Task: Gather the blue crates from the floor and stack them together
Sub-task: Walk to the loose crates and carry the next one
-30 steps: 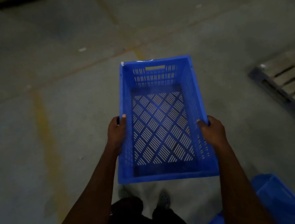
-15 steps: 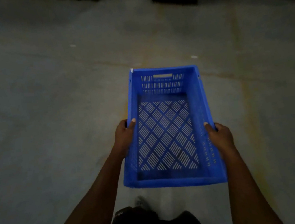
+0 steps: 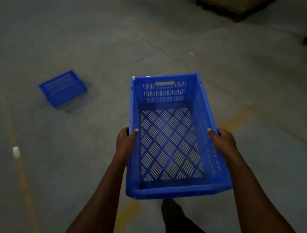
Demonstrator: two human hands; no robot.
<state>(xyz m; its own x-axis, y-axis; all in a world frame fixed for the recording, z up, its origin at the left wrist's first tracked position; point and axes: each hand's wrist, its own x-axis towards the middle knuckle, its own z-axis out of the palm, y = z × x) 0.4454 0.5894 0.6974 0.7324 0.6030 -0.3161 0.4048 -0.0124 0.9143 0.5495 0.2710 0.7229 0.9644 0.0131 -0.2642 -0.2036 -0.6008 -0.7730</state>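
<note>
left hand (image 3: 126, 145) grips held crate (image 3: 171, 137) left rim | right hand (image 3: 223, 141) grips right rim | second crate (image 3: 63, 88) on floor (image 3: 99, 45), far left

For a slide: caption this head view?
Both hands, left and right, carry a blue crate; another crate lies ahead on the floor.

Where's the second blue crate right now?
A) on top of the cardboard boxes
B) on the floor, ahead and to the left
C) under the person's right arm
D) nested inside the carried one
B: the second blue crate sits alone on the concrete floor, ahead and left of the carried crate, which the left hand and right hand grip by its long side walls; its inside is empty.
</note>
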